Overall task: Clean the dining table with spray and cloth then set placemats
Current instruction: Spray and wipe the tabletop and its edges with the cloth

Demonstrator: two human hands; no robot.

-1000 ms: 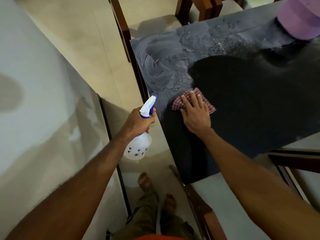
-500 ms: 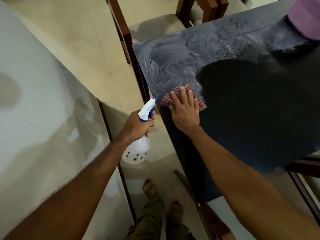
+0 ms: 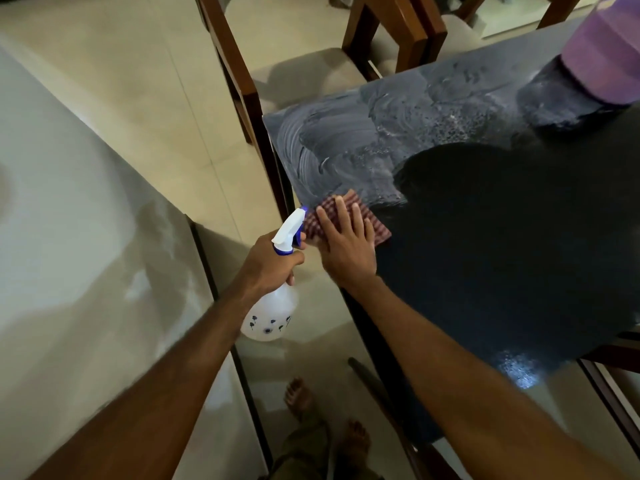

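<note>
Where wiped, dark table [image 3: 502, 254]; beyond checked cloth [image 3: 349, 216], streaky.

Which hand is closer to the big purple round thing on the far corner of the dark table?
The right hand. It lies flat on the red checked cloth on the dark table, well short of the purple round container. The left hand holds the white spray bottle off the table's edge, farther away.

dining table [image 3: 502, 254]: dark glossy top, wet smeared streaks at far corner | cloth [image 3: 349, 216]: woven red-checked fabric, matt | spray bottle [image 3: 272, 315]: translucent white plastic, glossy, blue-trimmed nozzle | chair [image 3: 239, 74]: polished brown wood, beige cloth seat | floor [image 3: 121, 81]: smooth cream tiles
</note>
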